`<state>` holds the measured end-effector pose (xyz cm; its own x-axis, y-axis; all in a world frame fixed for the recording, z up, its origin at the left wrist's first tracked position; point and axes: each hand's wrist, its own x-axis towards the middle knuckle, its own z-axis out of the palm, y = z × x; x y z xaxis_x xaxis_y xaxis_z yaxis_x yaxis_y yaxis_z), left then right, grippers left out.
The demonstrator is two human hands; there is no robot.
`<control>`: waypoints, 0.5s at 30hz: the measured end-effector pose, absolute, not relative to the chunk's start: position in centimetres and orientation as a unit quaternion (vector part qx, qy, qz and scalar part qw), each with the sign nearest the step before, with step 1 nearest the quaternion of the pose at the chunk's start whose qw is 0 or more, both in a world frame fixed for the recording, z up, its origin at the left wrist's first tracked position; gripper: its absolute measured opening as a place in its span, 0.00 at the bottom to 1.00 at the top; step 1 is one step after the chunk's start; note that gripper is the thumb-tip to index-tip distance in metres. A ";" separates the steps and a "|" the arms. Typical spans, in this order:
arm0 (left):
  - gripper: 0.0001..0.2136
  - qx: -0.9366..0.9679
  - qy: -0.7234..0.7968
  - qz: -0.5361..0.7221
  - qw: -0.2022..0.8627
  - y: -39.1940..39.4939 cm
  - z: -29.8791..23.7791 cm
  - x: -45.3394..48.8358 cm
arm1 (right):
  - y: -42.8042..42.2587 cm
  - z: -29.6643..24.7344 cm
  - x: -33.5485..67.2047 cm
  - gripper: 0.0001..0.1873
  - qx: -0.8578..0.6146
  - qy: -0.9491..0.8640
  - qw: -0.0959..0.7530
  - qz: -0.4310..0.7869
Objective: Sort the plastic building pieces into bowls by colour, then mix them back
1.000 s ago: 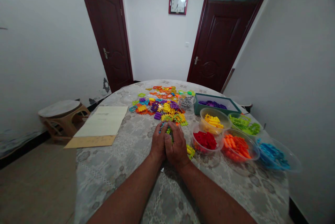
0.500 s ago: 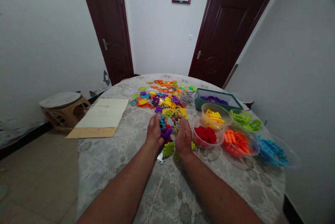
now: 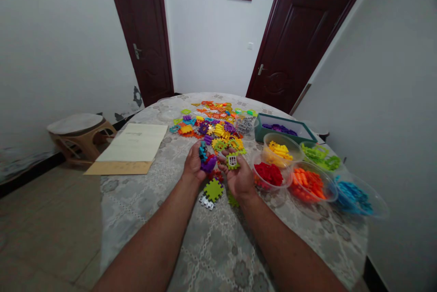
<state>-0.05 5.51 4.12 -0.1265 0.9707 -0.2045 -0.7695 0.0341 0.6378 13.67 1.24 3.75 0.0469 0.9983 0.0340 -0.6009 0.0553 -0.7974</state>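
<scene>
My left hand (image 3: pixel 193 164) is curled around a small bunch of toy pieces (image 3: pixel 206 159), purple and blue among them. My right hand (image 3: pixel 240 176) lies palm up and pinches a green window-shaped piece (image 3: pixel 232 161) between thumb and fingers. Between and just below the two hands a green square piece (image 3: pixel 213 189) and a grey piece (image 3: pixel 206 202) lie on the patterned tablecloth (image 3: pixel 157 201). A big heap of mixed coloured pieces (image 3: pixel 213 126) is spread on the table beyond my hands.
Right of my hands stand clear bowls of red (image 3: pixel 269 174), yellow (image 3: pixel 279 149), orange (image 3: pixel 307 185), green (image 3: pixel 319 158) and blue pieces (image 3: pixel 355 194), and a teal box of purple pieces (image 3: pixel 282 129). A paper sheet on cardboard (image 3: pixel 131 146) lies left. A stool (image 3: pixel 77 130) stands beside the table.
My hands, pressed together over the pieces a second ago, have parted and turned upward. The left now holds purple and blue pieces, the right a green one. A green square piece lies uncovered below them.
</scene>
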 end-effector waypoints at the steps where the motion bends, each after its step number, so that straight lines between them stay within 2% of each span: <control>1: 0.17 0.148 0.320 0.677 0.646 5.6 4.2 -0.2 | 1.2 3.8 13.7 0.23 -0.313 -0.317 0.645 0.621; 9: 0.14 0.125 0.302 0.647 0.689 5.8 4.7 -1.0 | 0.5 4.6 14.0 0.24 -0.382 -0.370 0.611 0.586; 13: 0.13 0.126 0.287 0.659 0.684 6.0 4.7 -1.0 | -0.5 5.8 15.3 0.17 -0.439 -0.466 0.530 0.555; 15: 0.13 0.122 0.292 0.662 0.679 6.0 4.7 -1.0 | -1.1 6.7 16.3 0.18 -0.459 -0.504 0.486 0.547</control>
<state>-1.02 6.02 4.66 -0.0476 0.9709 -0.2347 -0.8284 0.0929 0.5524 16.30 -1.09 6.65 -0.1065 0.9942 -0.0119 -0.0688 -0.0193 -0.9974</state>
